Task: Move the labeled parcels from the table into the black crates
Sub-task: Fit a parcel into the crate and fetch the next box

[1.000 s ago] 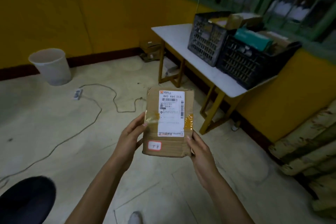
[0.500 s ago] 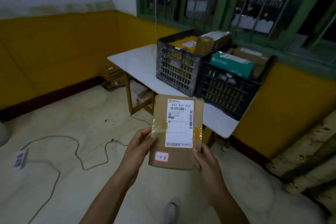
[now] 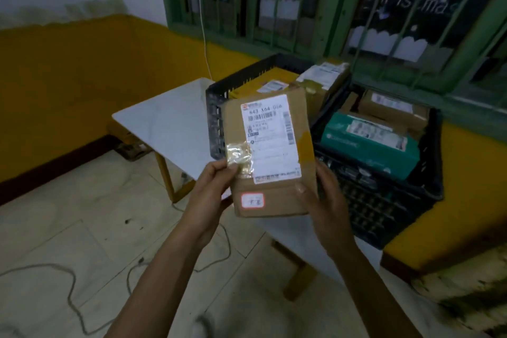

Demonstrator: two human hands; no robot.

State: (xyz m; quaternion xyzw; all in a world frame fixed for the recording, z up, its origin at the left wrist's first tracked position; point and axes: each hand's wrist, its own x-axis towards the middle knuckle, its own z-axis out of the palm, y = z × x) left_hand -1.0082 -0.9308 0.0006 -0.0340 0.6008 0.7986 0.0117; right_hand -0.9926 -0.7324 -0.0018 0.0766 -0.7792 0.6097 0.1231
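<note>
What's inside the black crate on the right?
The black plastic crate holds a teal rectangular box with a white label and, behind it, a brown cardboard box. Whatever lies beneath is covered, and the hand-held labelled cardboard parcel hides its left edge.

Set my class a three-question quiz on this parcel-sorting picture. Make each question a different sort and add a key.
1. True or false: the left hand and the right hand both hold the brown parcel.
2. Where does the teal box lie? A) in the right black crate; B) on the floor; C) on the windowsill.
3. How many black crates stand on the white table?
Key: 1 true; 2 A; 3 two.
</note>
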